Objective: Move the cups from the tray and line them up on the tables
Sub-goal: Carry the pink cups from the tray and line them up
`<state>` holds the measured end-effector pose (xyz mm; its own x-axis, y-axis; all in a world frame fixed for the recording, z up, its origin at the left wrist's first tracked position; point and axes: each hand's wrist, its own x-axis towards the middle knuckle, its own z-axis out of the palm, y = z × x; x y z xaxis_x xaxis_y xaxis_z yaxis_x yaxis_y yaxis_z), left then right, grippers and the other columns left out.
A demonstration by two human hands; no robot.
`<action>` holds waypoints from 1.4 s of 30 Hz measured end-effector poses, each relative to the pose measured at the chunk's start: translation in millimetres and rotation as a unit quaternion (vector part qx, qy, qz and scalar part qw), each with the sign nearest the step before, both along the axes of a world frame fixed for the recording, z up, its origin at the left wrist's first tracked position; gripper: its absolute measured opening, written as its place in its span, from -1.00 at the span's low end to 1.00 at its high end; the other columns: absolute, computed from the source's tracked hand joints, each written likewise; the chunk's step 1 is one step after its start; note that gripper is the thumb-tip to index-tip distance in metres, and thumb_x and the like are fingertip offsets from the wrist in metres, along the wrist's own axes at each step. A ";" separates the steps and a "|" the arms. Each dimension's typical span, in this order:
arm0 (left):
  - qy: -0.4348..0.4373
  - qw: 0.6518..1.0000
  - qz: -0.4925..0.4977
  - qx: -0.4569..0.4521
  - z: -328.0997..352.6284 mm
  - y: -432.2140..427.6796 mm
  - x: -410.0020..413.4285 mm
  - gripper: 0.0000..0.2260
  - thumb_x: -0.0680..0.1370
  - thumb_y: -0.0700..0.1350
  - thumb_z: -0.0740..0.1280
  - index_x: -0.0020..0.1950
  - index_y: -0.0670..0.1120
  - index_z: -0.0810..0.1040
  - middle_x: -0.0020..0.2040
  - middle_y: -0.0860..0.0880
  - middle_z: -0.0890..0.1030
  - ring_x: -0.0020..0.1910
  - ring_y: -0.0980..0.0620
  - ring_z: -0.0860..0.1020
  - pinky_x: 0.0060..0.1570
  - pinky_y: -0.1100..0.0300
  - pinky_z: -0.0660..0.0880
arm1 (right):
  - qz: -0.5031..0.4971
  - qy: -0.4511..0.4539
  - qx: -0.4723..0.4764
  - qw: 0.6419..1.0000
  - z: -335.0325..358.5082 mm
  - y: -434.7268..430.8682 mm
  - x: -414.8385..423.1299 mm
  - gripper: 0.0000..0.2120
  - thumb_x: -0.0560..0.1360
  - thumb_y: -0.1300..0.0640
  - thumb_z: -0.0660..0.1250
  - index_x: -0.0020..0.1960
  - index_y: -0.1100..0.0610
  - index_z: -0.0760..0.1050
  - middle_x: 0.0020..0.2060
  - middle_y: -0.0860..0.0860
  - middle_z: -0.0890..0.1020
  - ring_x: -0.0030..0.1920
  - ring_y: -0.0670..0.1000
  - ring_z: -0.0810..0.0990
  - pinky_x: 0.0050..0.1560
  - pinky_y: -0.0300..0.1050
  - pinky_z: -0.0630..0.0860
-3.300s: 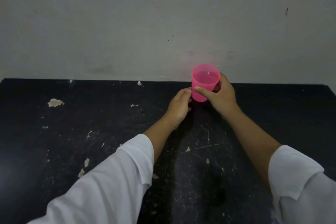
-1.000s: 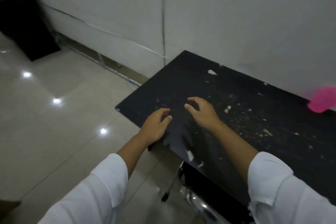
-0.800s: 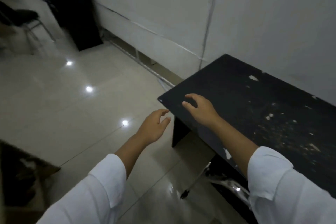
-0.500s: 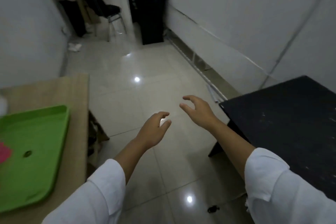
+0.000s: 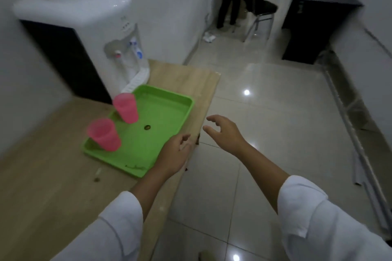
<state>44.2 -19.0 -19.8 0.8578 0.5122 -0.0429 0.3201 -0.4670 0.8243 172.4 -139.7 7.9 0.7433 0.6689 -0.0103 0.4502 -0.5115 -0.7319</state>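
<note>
— Over the right rim of the green tray (image 5: 161, 110), the left grip (image 5: 176, 154) hangs slack, fingers loosely curled, nothing in it. The right grip (image 5: 224, 133) is just beside it, out above the floor (image 5: 275, 112), fingers spread, empty too.
— So the cup's gone from those hands?
— Gone! Seconds ago both were round a pink cup on the black table. That one's been set down, the view has swung right round, and that table is out of shot now.
— What's left to fetch?
— Two pink cups on the tray, down its left side: the near cup (image 5: 104, 134) at the front corner, the far cup (image 5: 126, 108) behind it. The tray sits on the wooden table (image 5: 53, 176), with a water dispenser (image 5: 84, 27) just behind. I'd call this the return leg, with the next pickup coming.
— Anything you can't read?
— Plenty. The picture's smeared, so I can't tell whether the cups hold anything. There's a small dark spot (image 5: 147, 127) mid-tray, and I can't say what it is. Whether the placed cup is lined up, there's no checking from here. Down the room there's a chair (image 5: 261, 8) and someone standing, cut off by the top edge.
</note>
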 end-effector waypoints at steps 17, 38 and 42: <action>-0.018 0.887 0.461 0.012 -35.7 139.3 -75.9 -0.77 0.40 -0.10 0.48 -0.16 -0.12 0.44 -0.24 -0.06 0.55 -0.26 0.00 0.49 -0.36 0.33 0.29 | 0.317 -0.027 -0.145 0.937 -66.9 199.0 -24.4 -0.49 0.49 0.04 0.34 0.37 0.21 0.36 0.33 0.16 0.44 0.33 0.13 0.39 0.33 -0.08 0.31; -0.111 0.959 0.242 -0.091 -59.7 214.6 -101.6 -0.30 0.29 -0.11 0.57 0.33 0.11 0.31 0.19 0.12 0.47 0.15 0.21 0.50 -0.02 0.51 0.46 | 0.329 -0.148 -0.251 0.898 -127.5 213.0 -41.1 -0.13 0.45 -0.35 0.16 0.53 -0.02 -0.21 0.51 0.12 -0.27 0.49 0.18 -0.32 0.43 0.21 -0.27; -0.123 0.960 0.234 -0.094 -59.8 217.2 -98.2 -0.33 0.26 -0.16 0.58 0.26 0.06 0.34 0.18 0.04 0.49 0.13 0.13 0.52 -0.06 0.48 0.49 | 0.324 -0.150 -0.254 0.899 -125.9 213.5 -41.9 -0.12 0.44 -0.35 0.18 0.53 -0.01 -0.19 0.52 0.12 -0.24 0.50 0.18 -0.30 0.44 0.21 -0.25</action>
